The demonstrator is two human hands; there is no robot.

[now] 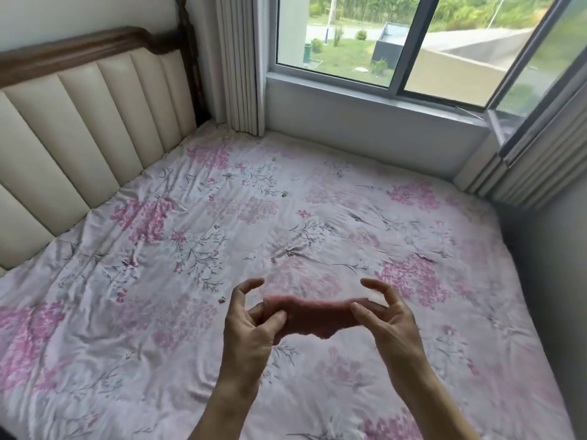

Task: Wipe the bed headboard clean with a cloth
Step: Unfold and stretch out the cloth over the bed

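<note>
I see two hands held out over the bed, with a small pink cloth (313, 317) stretched between them. The left hand (251, 325) pinches the left end of the cloth between its thumb and bent fingers, while its first finger curls up free. The right hand (389, 315) pinches the right end with its thumb and a finger, and its other fingers are bent and spread above. The hands are apart, one at each end, and both are clamped on the cloth. The cloth looks blurry, and its bottom edge sags a little in the middle. It hangs in the air above the sheet (286, 217), which is pale with pink flowers and gray twigs and has many wrinkles. The headboard (79, 128) stands far off to the left, well apart from the cloth. It has soft cream panels and a dark wood top. A window (397, 42) sits past the far side of the bed, with green grass outside. Pale curtains (241, 65) hang at the corner next to the headboard.
</note>
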